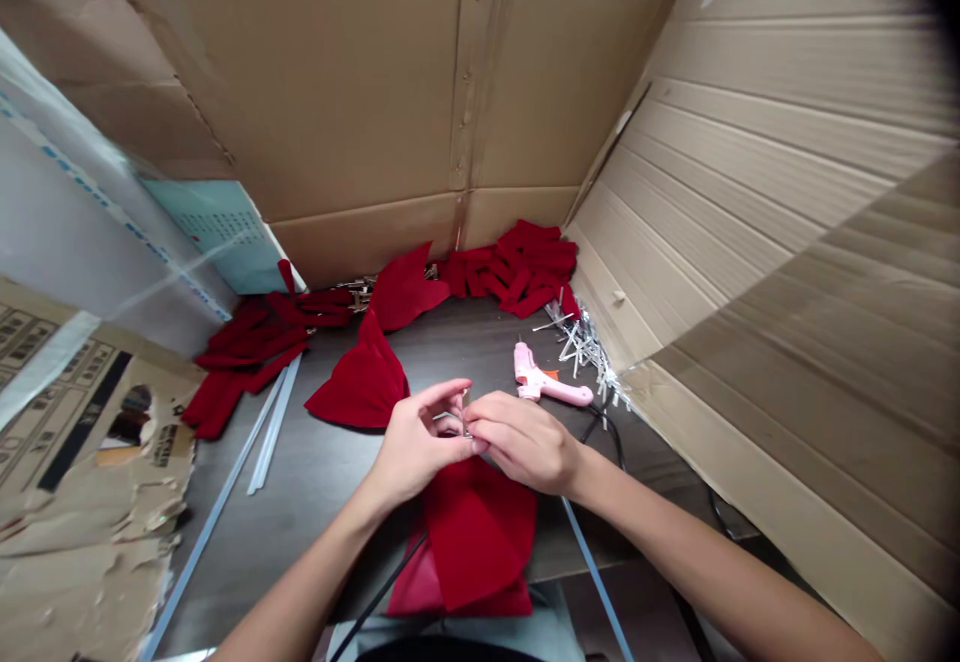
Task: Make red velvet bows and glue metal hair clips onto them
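Observation:
My left hand [417,442] and my right hand [525,439] meet over the near middle of a dark table [315,472]. Both pinch a small metal hair clip [464,420] held upright between the fingertips. Under the hands, a piece of red velvet fabric [476,532] lies on the table and hangs over its near edge. A second red velvet bow piece [364,384] lies just beyond my left hand. A pink glue gun [543,383] rests on the table right behind my right hand, its black cord [609,432] trailing toward me.
Piles of red velvet pieces lie at the back right [525,267] and back left [255,342]. Several loose metal clips [589,350] are scattered by the right cardboard wall [750,272]. Clear glue sticks [271,427] lie left. Cardboard walls [360,92] enclose the table.

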`<state>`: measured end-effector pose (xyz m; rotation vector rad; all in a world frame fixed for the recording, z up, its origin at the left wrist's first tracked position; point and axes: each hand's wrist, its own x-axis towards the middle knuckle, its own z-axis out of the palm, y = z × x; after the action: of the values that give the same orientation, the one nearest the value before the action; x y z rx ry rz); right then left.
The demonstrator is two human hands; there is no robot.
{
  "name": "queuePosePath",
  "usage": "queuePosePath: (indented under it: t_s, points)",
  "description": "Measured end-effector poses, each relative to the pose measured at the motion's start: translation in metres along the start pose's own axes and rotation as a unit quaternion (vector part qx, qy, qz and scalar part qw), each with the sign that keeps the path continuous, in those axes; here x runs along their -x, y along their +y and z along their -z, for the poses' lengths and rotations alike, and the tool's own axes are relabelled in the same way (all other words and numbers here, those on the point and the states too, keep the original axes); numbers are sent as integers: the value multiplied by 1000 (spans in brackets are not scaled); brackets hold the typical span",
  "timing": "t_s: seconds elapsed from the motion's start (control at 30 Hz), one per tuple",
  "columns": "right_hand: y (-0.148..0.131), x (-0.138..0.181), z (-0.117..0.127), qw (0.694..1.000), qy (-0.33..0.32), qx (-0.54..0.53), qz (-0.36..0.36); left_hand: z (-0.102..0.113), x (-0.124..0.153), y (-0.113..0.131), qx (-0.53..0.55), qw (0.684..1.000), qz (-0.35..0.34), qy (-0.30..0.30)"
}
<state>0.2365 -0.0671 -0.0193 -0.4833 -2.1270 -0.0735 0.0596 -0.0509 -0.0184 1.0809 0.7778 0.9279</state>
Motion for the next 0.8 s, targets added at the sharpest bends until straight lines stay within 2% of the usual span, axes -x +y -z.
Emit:
queuePosePath:
  t_s: [0.07, 0.13, 0.2, 0.27, 0.33, 0.37, 0.43, 0.5, 0.57, 0.63, 0.7, 0.73, 0.8]
  points:
    - [6, 9, 11, 997, 2, 31, -68, 1, -2, -2, -1, 1000, -2, 3]
    - [17, 25, 26, 975, -26, 111, -189, 3, -4, -4, -11, 1000, -3, 9]
    - [30, 45, 41, 920, -140, 204, -304, 5, -5, -6, -30, 999, -3, 16]
    - [41, 63, 50, 862, -253, 260, -354, 6, -7, -8, -49, 999, -7, 18]
    - [48, 75, 53, 830, -300, 282, -376, 6, -7, -11, -63, 998, -10, 18]
    - [50, 78, 53, 827, -297, 284, -384, 5, -7, -12, -68, 997, -11, 18]
    - [52, 77, 52, 840, -240, 268, -407, 4, -6, -14, -71, 997, -12, 23]
    - [48, 70, 53, 859, -135, 208, -447, 4, -5, -16, -70, 997, -12, 27]
    - [38, 58, 56, 854, -32, 86, -512, 4, -5, -16, -65, 998, -13, 25]
    - [21, 44, 57, 807, 22, -79, -585, 4, -4, -16, -57, 998, -16, 23]
    - [1, 32, 56, 750, 33, -234, -617, 5, -5, -15, -50, 998, -20, 24]
    - [-8, 28, 55, 731, 36, -285, -619, 5, -5, -14, -46, 998, -22, 25]
    - [-24, 22, 51, 714, 31, -340, -611, 6, -5, -13, -42, 998, -25, 27]
